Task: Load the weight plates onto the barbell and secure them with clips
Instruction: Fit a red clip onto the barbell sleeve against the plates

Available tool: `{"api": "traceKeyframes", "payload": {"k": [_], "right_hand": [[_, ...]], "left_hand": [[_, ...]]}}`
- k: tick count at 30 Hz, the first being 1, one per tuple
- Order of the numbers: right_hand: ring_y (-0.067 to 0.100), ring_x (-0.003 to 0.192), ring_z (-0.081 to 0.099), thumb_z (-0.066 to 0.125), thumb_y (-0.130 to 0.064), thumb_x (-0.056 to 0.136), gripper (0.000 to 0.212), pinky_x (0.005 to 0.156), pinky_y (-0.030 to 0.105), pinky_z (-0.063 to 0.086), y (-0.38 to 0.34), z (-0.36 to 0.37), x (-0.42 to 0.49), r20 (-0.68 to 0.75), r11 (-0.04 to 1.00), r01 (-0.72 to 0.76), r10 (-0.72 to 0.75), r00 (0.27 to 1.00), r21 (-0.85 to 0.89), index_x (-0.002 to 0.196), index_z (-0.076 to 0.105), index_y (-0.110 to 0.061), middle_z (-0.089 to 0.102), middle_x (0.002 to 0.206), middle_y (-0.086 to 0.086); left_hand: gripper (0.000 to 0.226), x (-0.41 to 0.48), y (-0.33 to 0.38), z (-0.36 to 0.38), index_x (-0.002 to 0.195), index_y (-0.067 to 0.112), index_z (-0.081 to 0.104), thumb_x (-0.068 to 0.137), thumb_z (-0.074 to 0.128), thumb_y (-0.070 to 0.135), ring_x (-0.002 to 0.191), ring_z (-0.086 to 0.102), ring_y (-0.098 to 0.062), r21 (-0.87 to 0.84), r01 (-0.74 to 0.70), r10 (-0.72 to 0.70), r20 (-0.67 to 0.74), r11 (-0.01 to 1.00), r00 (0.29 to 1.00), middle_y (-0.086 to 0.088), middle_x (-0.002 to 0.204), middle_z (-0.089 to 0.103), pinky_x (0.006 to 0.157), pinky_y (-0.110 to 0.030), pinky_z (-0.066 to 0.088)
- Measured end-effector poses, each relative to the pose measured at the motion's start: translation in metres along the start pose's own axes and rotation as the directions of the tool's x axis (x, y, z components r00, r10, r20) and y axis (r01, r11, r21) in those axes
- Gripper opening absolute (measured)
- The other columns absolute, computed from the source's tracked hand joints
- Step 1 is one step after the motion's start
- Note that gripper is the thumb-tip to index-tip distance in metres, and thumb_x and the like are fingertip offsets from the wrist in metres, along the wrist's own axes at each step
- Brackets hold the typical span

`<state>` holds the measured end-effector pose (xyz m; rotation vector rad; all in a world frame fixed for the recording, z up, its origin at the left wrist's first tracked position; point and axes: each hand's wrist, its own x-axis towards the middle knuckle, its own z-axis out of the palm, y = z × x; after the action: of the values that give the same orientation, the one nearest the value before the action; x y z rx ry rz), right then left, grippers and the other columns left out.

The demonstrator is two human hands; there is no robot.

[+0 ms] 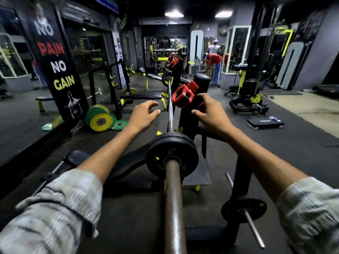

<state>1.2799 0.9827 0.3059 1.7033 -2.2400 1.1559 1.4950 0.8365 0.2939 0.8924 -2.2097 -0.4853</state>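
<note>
The barbell (pixel 170 114) lies on a rack and runs straight away from me. Two black weight plates (pixel 172 156) sit on its near sleeve (pixel 174 208), with no clip behind them. A black plate (pixel 166 77) is on the far end. A red clip (pixel 184 95) rests tilted at the top of the near rack upright (pixel 187 118), right of the bar. My right hand (pixel 209 110) is curled against the clip's right side, thumb below it, fingers touching; a firm grip is not clear. My left hand (pixel 145 114) hovers left of the bar, fingers spread, holding nothing. A second red clip (pixel 172 61) sits far back.
Green and yellow plates (pixel 100 120) lean against a mirror wall on the left. A small black plate (pixel 244 209) hangs on a peg at lower right. A bench (pixel 128 162) lies under the bar. A step platform (pixel 264 123) and machines stand right; a person (pixel 214 61) bends far back.
</note>
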Motion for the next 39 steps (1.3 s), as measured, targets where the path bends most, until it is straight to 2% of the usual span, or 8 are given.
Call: {"api": "traceKeyframes", "payload": {"k": [4, 6, 8, 13, 17, 28, 32, 39], "right_hand": [[0.036, 0.117, 0.067, 0.074, -0.038, 0.092, 0.069, 0.097, 0.047, 0.055, -0.008, 0.000, 0.042, 0.031, 0.996, -0.089, 0.088, 0.996, 0.024, 0.148, 0.040, -0.014, 0.069, 0.129, 0.016], [0.037, 0.120, 0.066, 0.075, -0.044, 0.091, 0.077, 0.100, 0.049, 0.054, -0.008, 0.003, 0.054, 0.033, 0.991, -0.123, 0.121, 0.992, 0.053, 0.151, 0.035, -0.017, 0.068, 0.134, 0.016], [0.037, 0.120, 0.066, 0.076, -0.047, 0.090, 0.079, 0.100, 0.049, 0.055, -0.006, 0.009, 0.061, 0.027, 0.989, -0.129, 0.127, 0.992, 0.079, 0.151, 0.034, -0.019, 0.068, 0.134, 0.015], [0.037, 0.117, 0.067, 0.078, -0.050, 0.086, 0.073, 0.099, 0.051, 0.055, -0.002, 0.023, 0.068, -0.014, 0.981, -0.149, 0.152, 0.988, 0.127, 0.143, 0.043, -0.020, 0.071, 0.127, 0.012], [0.035, 0.113, 0.068, 0.080, -0.047, 0.084, 0.065, 0.097, 0.052, 0.055, -0.006, 0.031, 0.067, -0.104, 0.966, -0.163, 0.186, 0.977, 0.200, 0.131, 0.048, -0.017, 0.072, 0.120, 0.010], [0.013, 0.099, 0.070, 0.083, -0.032, 0.078, 0.056, 0.089, 0.028, 0.053, -0.033, 0.014, 0.038, -0.129, 0.892, -0.055, 0.126, 0.984, 0.449, 0.128, 0.059, -0.028, 0.068, 0.100, -0.010], [0.023, 0.090, 0.074, 0.080, -0.031, 0.081, 0.050, 0.082, 0.048, 0.063, -0.037, 0.012, 0.009, -0.015, 0.848, -0.044, 0.061, 0.998, 0.528, 0.126, 0.061, -0.036, 0.071, 0.094, -0.003], [0.039, 0.081, 0.077, 0.076, -0.024, 0.086, 0.045, 0.071, 0.052, 0.066, -0.049, -0.001, -0.088, 0.207, 0.743, -0.078, -0.083, 0.975, 0.665, 0.128, 0.064, -0.037, 0.068, 0.094, 0.029]], "left_hand": [[0.039, 0.036, 0.021, 0.021, 0.121, 0.014, 0.071, 0.099, 0.060, 0.043, 0.114, 0.065, -0.021, -0.122, 0.070, -0.066, 0.040, 0.990, 0.997, -0.007, 0.121, 0.074, 0.090, -0.028, 0.047], [0.042, 0.050, 0.028, 0.034, 0.118, 0.012, 0.070, 0.102, 0.053, 0.046, 0.116, 0.064, -0.028, -0.251, 0.142, -0.121, 0.098, 0.958, 0.988, -0.011, 0.121, 0.072, 0.097, -0.040, 0.053], [0.042, 0.060, 0.034, 0.042, 0.115, 0.017, 0.065, 0.103, 0.046, 0.052, 0.112, 0.064, -0.030, -0.442, 0.272, -0.212, 0.182, 0.855, 0.960, -0.008, 0.119, 0.067, 0.098, -0.047, 0.054], [0.035, 0.077, 0.041, 0.054, 0.100, 0.017, 0.059, 0.107, 0.041, 0.046, 0.079, 0.066, -0.023, -0.727, 0.367, -0.277, 0.247, 0.581, 0.929, -0.014, 0.098, 0.066, 0.064, -0.036, 0.060], [0.036, 0.079, 0.038, 0.058, 0.103, 0.010, 0.062, 0.108, 0.042, 0.041, 0.081, 0.067, -0.024, -0.777, 0.349, -0.283, 0.227, 0.525, 0.932, -0.015, 0.098, 0.066, 0.076, -0.042, 0.060], [0.027, 0.047, 0.041, 0.028, 0.102, 0.017, 0.063, 0.102, 0.055, 0.043, 0.081, 0.069, -0.023, -0.746, 0.286, -0.312, 0.110, 0.601, 0.944, -0.009, 0.092, 0.070, 0.077, -0.043, 0.059], [0.034, 0.009, 0.034, 0.009, 0.107, 0.020, 0.073, 0.100, 0.055, 0.049, 0.075, 0.074, -0.013, -0.694, 0.297, -0.301, 0.120, 0.656, 0.946, 0.000, 0.089, 0.077, 0.068, -0.039, 0.061], [0.035, -0.107, 0.036, -0.022, 0.119, 0.015, 0.072, 0.102, 0.054, 0.040, 0.095, 0.073, -0.016, -0.624, 0.382, -0.284, 0.256, 0.682, 0.924, -0.010, 0.115, 0.076, 0.083, -0.038, 0.061]]}}
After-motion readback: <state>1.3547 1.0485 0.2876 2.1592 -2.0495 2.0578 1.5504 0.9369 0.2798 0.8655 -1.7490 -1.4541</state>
